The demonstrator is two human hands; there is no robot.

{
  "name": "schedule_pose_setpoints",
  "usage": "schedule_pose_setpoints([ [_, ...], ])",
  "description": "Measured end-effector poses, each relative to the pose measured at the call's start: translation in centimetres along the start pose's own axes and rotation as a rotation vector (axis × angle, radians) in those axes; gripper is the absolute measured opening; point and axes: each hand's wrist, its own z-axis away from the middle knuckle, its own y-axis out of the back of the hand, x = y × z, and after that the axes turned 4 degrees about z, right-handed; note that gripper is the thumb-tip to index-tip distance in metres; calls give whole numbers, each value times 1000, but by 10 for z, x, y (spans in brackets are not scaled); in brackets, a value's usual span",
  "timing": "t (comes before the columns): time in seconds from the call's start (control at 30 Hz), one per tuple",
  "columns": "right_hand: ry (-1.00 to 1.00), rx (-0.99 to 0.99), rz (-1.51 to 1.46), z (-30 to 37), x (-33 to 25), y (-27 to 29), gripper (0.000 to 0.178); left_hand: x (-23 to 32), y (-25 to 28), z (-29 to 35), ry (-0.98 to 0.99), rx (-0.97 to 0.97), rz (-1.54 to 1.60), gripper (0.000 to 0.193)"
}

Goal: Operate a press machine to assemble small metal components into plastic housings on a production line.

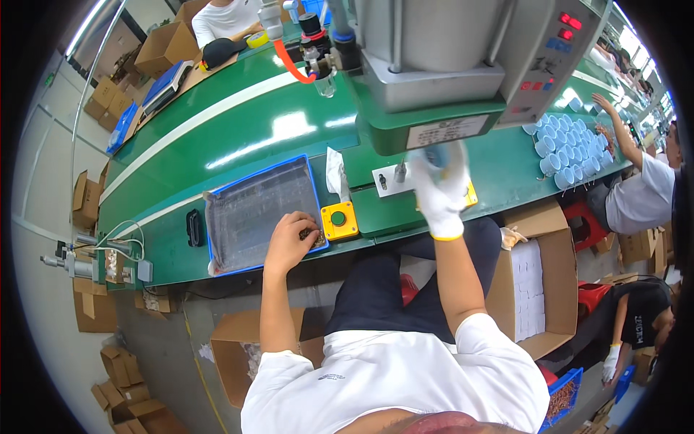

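My bare left hand (pixel 295 233) reaches into the near right corner of a blue-rimmed tray (pixel 312 189) with a dark lining. Its fingers are curled over small brown parts (pixel 318 239); what they pinch is hidden. Under the press head (pixel 434 123), my right hand (pixel 444 194) wears a white glove and is smeared by motion. A pale blue, cup-like piece (pixel 434 155) shows within its fingers. Just left of that hand lies a metal plate (pixel 390 180) with an upright pin. A yellow button box (pixel 340 220) stands between my hands.
Many light blue cups (pixel 567 148) stand in rows on the green bench (pixel 249 155) at right, near a co-worker's arm (pixel 623 130). A second yellow box (pixel 471 195) is partly behind my glove. A black holder (pixel 194 228) lies left of the tray. An open carton (pixel 560 289) sits beside my right leg.
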Motion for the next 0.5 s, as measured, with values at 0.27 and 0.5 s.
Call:
schedule_pose_setpoints([
  [0.27, -29, 297, 207, -119, 166, 90, 46, 0, 4, -3, -74, -25, 3, 13],
  [0.5, 30, 95, 748, -184, 277, 30, 44, -1, 0, -3, -51, -24, 8, 10],
])
